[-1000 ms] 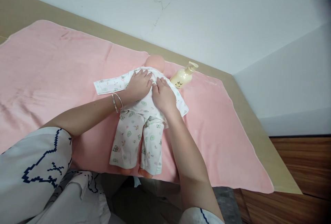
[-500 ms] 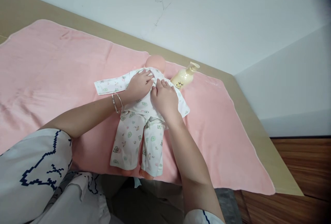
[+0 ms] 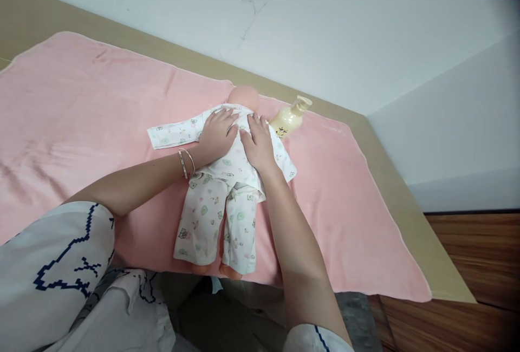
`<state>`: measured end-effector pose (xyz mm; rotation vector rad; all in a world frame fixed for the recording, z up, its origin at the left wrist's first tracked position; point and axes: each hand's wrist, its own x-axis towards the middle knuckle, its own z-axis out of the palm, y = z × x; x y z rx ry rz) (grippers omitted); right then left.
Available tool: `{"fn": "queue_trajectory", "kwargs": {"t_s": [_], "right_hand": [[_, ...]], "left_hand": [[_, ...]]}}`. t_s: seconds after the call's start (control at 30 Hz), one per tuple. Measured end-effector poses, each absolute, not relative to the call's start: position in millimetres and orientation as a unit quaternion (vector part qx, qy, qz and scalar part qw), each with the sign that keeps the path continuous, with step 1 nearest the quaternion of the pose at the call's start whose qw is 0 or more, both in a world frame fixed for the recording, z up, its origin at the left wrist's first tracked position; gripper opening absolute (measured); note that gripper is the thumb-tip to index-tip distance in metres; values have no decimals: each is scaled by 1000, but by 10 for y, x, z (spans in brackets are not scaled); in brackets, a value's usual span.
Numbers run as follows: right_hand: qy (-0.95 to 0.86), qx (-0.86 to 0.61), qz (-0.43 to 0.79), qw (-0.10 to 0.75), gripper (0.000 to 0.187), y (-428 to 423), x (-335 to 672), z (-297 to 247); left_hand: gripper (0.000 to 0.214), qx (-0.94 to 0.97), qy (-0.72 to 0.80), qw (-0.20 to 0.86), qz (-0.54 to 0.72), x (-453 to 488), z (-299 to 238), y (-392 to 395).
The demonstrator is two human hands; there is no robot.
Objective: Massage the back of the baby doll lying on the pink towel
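A baby doll (image 3: 242,97) lies on a pink blanket (image 3: 337,206), its head toward the wall and its feet at the near edge. It wears a white printed top (image 3: 227,167) and matching trousers (image 3: 203,222). My left hand (image 3: 218,134) rests flat on the left side of the doll's chest, fingers stretched out. On the right side of the chest lies my right hand (image 3: 259,143), also flat with its fingers a little apart. Neither hand grips anything. Part of the top is hidden under my hands.
Just right of the doll's shoulder a pale yellow pump bottle (image 3: 289,118) leans on the blanket. The tan table (image 3: 406,222) shows around the blanket's edges. A white wall (image 3: 182,11) rises behind it, and brown wood panels (image 3: 479,254) are at the right.
My right hand has shifted slightly up toward the shoulder, its fingers more spread. The left hand has spread its fingers over the chest, and the top's neckline looks smoother.
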<state>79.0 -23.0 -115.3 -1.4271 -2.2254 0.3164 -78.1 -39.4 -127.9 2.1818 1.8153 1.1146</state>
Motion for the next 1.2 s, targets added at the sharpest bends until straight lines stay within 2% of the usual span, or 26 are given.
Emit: {"fn": "queue_trajectory", "kwargs": {"t_s": [0.23, 0.37, 0.47, 0.67, 0.77, 0.87, 1.0, 1.2], "right_hand": [[-806, -518, 124, 258, 59, -224, 800, -1161], [-773, -569, 128, 251, 56, -293, 743, -1091], [-778, -579, 81, 232, 55, -434, 653, -1007], [-800, -552, 24, 232, 46, -644, 523, -896], [-800, -553, 44, 230, 46, -591, 550, -907], [-798, -554, 99, 215, 56, -439, 642, -975], [-806, -536, 136, 211, 64, -261, 767, -1071], [-823, -524, 67, 208, 56, -414, 697, -997]], "left_hand": [[45, 726, 597, 25, 341, -645, -1213, -662], [47, 734, 593, 62, 327, -579, -1131, -774], [46, 733, 587, 100, 329, -642, -1079, -685], [41, 725, 525, 176, 409, -903, -1113, -295], [42, 728, 537, 139, 402, -879, -1166, -305], [45, 723, 587, 80, 356, -747, -1200, -475], [45, 740, 573, 35, 349, -618, -1216, -673], [45, 725, 568, 74, 382, -730, -1238, -490]]}}
